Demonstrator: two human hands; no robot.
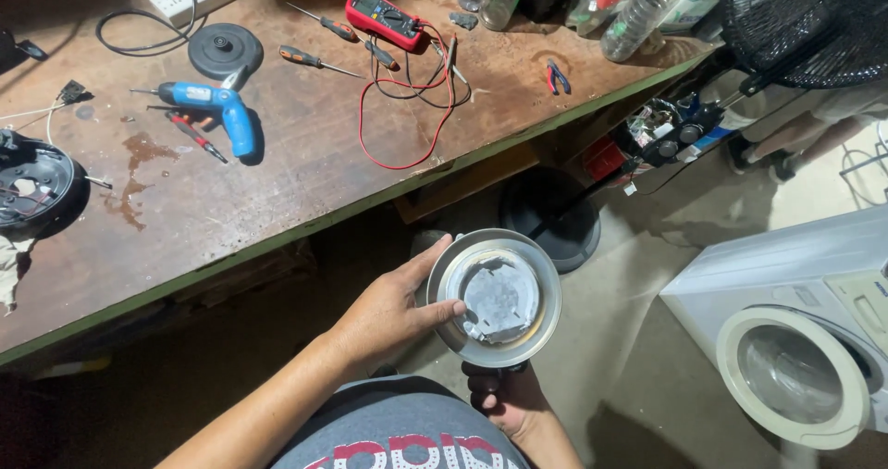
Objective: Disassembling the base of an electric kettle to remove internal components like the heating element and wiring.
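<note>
Round steel kettle base point(495, 298): keep your left hand's point(384, 316) fingers point(435, 314) clamped on its rim, your right hand point(507, 402) wrapped closed around the handle below, underside level toward you.

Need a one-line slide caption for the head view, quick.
Left hand and right hand hold a round metal kettle base below a tool-strewn workbench.

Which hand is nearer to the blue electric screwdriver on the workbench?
Left. The left hand grips the round metal base on the side toward the blue electric screwdriver; the right hand holds it from underneath, farther away.
</note>
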